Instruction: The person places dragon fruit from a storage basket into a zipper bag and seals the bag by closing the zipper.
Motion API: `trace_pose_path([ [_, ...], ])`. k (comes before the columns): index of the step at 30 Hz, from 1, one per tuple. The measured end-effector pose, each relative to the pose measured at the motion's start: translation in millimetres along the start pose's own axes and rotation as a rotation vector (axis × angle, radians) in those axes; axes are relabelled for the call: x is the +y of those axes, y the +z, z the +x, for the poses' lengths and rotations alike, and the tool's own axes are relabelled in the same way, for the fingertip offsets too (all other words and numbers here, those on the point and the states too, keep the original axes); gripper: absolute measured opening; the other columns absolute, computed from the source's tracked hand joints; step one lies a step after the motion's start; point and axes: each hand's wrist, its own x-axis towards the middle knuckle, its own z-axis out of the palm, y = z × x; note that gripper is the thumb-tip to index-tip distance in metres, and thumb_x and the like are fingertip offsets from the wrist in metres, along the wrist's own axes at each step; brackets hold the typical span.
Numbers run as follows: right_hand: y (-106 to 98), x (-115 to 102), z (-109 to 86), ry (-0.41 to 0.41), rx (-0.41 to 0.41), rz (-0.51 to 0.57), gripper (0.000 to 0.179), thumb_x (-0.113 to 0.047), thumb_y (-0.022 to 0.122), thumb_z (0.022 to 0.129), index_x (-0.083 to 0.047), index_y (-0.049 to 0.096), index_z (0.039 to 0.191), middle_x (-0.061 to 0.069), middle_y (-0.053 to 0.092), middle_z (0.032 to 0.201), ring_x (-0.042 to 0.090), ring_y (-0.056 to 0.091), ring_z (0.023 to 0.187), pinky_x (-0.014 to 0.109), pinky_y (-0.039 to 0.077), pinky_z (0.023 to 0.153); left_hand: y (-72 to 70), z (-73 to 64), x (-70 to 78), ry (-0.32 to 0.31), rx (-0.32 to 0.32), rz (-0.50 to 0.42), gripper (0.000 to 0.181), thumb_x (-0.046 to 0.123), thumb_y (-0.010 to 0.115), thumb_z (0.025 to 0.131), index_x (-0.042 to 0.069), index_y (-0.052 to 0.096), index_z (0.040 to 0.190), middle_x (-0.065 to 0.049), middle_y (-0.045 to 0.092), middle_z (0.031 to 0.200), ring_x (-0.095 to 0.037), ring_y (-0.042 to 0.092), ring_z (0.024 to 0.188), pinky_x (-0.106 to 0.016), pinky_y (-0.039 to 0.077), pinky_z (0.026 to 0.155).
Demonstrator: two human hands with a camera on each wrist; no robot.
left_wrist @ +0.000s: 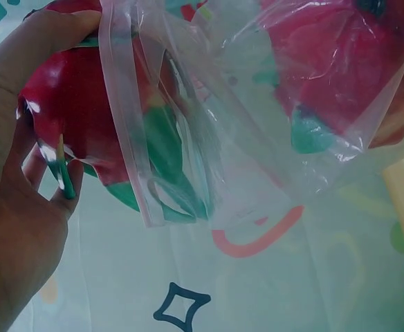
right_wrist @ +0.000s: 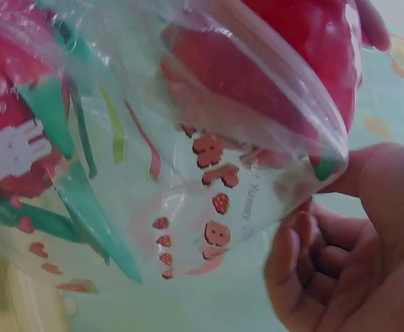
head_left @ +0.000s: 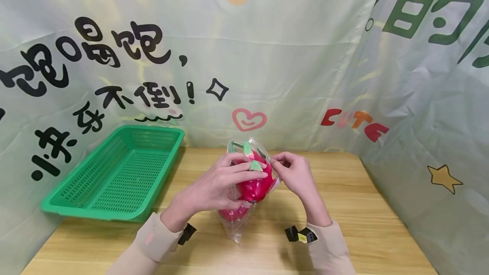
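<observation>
In the head view my left hand (head_left: 217, 179) grips a dragon fruit (head_left: 255, 191), red-pink with green scale tips. The fruit sits partly inside the mouth of a clear zip bag (head_left: 235, 233), whose rim crosses it in the left wrist view. A second dragon fruit (left_wrist: 333, 76) lies deeper in the bag; its lower part (head_left: 234, 213) shows below the first one. My right hand (head_left: 294, 172) pinches the bag's edge beside the upper fruit, thumb against fingers. Small strawberries and letters are printed on the plastic in the right wrist view.
A green plastic basket (head_left: 97, 214) with slotted walls stands at the left of the wooden table (head_left: 328, 194). Behind and to the right hangs a printed cloth backdrop (head_left: 290, 75), close along the table's edges. Black wrist cameras (head_left: 302, 235) sit below both hands.
</observation>
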Motion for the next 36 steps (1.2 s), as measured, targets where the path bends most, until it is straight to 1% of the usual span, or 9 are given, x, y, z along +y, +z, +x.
trace_pose_path([
  [3,2.7,0.0,-0.2,-0.029,0.084,0.034,0.012,-0.014,0.074,0.095,-0.002,0.078,0.096,0.009,0.067,0.078,0.02,0.057,0.067,0.023,0.046,0.052,0.6,1.0,0.6,0.0,0.004,-0.008,0.082,0.034,0.098,0.069,0.024,0.062,0.141,0.002,0.067,0.138,-0.027,0.043,0.136,-0.05,0.048,0.107],
  [7,9.2,0.5,-0.2,-0.16,0.194,0.063,0.008,-0.012,0.075,0.095,-0.005,0.078,0.094,0.007,0.07,0.078,0.018,0.06,0.071,0.02,0.049,0.056,-1.9,2.1,0.6,-0.012,0.005,-0.037,0.082,0.033,0.098,0.068,0.023,0.062,0.141,0.001,0.065,0.14,-0.028,0.043,0.136,-0.05,0.05,0.106],
  [11,14.2,-0.2,-0.5,-0.263,0.206,0.105,0.006,-0.012,0.076,0.096,-0.006,0.078,0.093,0.004,0.07,0.079,0.017,0.06,0.071,0.021,0.05,0.056,-5.4,2.8,-2.1,-0.037,-0.011,-0.061,0.081,0.033,0.098,0.069,0.023,0.061,0.141,0.002,0.065,0.141,-0.028,0.043,0.136,-0.047,0.052,0.104],
  [16,14.9,-1.9,-2.6,-0.224,0.12,0.202,0.01,-0.014,0.074,0.098,-0.005,0.076,0.096,0.009,0.066,0.079,0.016,0.056,0.071,0.022,0.047,0.052,-8.2,5.6,-4.3,-0.068,-0.046,-0.083,0.081,0.029,0.099,0.069,0.025,0.061,0.141,0.006,0.065,0.141,-0.024,0.042,0.137,-0.045,0.051,0.105],
  [22,16.4,-2.8,-2.6,-0.066,0.079,0.317,0.014,-0.014,0.067,0.103,0.0,0.07,0.104,0.011,0.065,0.09,0.016,0.059,0.078,0.021,0.052,0.061,-6.3,3.8,-1.6,-0.084,-0.02,-0.035,0.095,0.023,0.098,0.07,0.02,0.049,0.153,-0.003,0.046,0.16,-0.032,0.032,0.147,-0.061,0.03,0.12],
  [26,19.5,-3.3,-1.0,0.029,0.127,0.401,0.02,-0.015,0.064,0.104,0.004,0.066,0.109,0.006,0.064,0.093,0.013,0.059,0.08,0.02,0.053,0.066,-1.4,-0.1,-0.9,-0.256,0.058,-0.066,0.115,0.015,0.099,0.067,0.013,0.033,0.162,-0.008,0.031,0.167,-0.036,0.025,0.149,-0.061,0.031,0.118],
  [30,22.0,-1.1,1.0,0.066,0.17,0.43,0.021,-0.015,0.063,0.105,0.005,0.064,0.11,0.003,0.061,0.091,0.012,0.055,0.08,0.018,0.05,0.065,5.3,-5.1,-0.9,-0.525,0.069,-0.129,0.123,0.022,0.1,0.067,0.01,0.024,0.163,-0.011,0.032,0.162,-0.032,0.033,0.145,-0.059,0.039,0.116],
  [34,24.3,1.8,1.5,0.064,0.171,0.43,0.019,-0.012,0.062,0.105,0.006,0.064,0.111,0.001,0.06,0.089,0.012,0.053,0.08,0.018,0.048,0.066,14.8,-11.3,-2.7,-0.782,0.011,-0.352,0.122,0.031,0.099,0.071,0.013,0.022,0.164,-0.01,0.04,0.152,-0.03,0.051,0.131,-0.052,0.055,0.1],
  [36,25.2,3.0,1.3,0.062,0.169,0.431,0.018,-0.01,0.062,0.105,0.006,0.064,0.112,0.001,0.06,0.09,0.013,0.053,0.082,0.018,0.048,0.067,19.1,-14.3,-5.9,-0.846,-0.011,-0.466,0.12,0.033,0.098,0.071,0.012,0.023,0.163,-0.008,0.046,0.146,-0.029,0.059,0.121,-0.046,0.06,0.092],
])
